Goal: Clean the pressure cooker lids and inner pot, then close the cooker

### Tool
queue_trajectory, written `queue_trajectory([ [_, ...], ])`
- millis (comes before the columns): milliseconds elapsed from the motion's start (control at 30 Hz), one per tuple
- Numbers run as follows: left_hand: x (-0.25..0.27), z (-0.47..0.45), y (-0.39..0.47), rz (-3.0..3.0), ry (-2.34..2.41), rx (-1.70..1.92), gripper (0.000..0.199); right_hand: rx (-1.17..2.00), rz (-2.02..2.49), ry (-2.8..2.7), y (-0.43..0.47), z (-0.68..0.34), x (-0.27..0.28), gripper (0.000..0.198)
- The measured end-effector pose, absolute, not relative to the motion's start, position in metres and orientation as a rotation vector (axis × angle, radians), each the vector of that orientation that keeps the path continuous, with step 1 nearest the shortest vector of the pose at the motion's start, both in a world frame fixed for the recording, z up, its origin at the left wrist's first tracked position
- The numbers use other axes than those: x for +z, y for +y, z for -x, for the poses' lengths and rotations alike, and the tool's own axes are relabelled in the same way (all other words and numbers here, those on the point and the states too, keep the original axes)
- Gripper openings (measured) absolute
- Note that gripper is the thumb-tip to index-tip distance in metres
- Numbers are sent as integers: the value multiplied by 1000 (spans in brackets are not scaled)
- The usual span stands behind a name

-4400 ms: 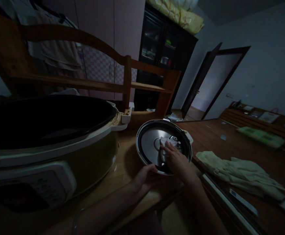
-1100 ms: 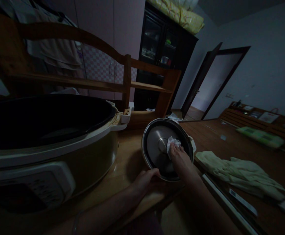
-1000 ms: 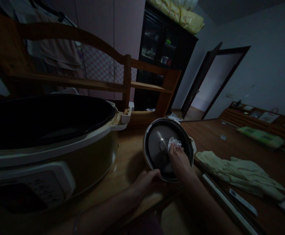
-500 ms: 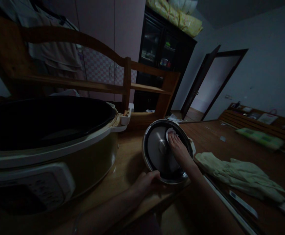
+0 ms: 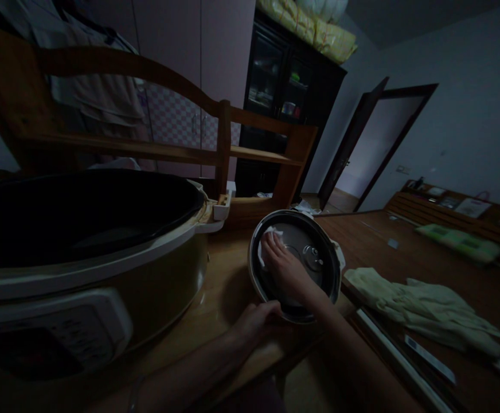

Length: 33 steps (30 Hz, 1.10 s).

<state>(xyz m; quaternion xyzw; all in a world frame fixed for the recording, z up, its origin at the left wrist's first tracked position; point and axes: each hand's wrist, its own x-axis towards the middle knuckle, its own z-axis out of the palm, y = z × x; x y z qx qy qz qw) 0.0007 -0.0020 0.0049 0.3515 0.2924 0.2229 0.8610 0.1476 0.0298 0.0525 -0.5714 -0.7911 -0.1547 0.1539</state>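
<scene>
A round pot lid stands tilted on the wooden desk, its metal inner side facing me. At its lower rim my left hand is closed, the thumb over the edge and the other fingers mostly hidden underneath. My right hand presses a crumpled white tissue against the left part of the lid's inner face. Left of the lid is a large electric cooker with no lid on it. Its dark inside and front control panel show.
A wooden rack rises behind the desk. To the right lie a pale green cloth and a white remote-like object on a lower brown surface. Farther back are a dark cabinet and an open door.
My right hand with the tissue has moved left across the lid's inner face, from its upper right part to its left part. The left hand stays on the rim.
</scene>
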Motion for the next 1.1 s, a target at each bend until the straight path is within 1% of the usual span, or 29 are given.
queue_trajectory([
  [100,5,0,-2,-739,610,467,20,-317,1596,-2296,27,-147,51,54],
  [167,4,-1,-2,-748,600,466,20,-240,1559,-2322,23,-148,51,56],
  [400,-1,-2,-1,-753,601,460,18,-87,1533,-2433,-11,-138,52,84],
  [467,-2,-2,-2,-750,613,473,16,-111,1529,-2467,-19,-137,52,87],
  [533,-1,-2,-2,-753,614,480,14,-198,1568,-2469,-22,-140,52,82],
  [633,2,-1,-2,-747,603,483,16,-410,1701,-2380,-17,-152,50,68],
  [733,4,-1,-2,-732,601,475,17,-561,1800,-2293,-8,-167,50,62],
  [900,5,-1,-1,-702,610,462,14,-612,1906,-2185,1,-179,52,53],
  [1100,5,-1,1,-675,611,462,15,-741,1993,-2126,0,-189,35,50],
])
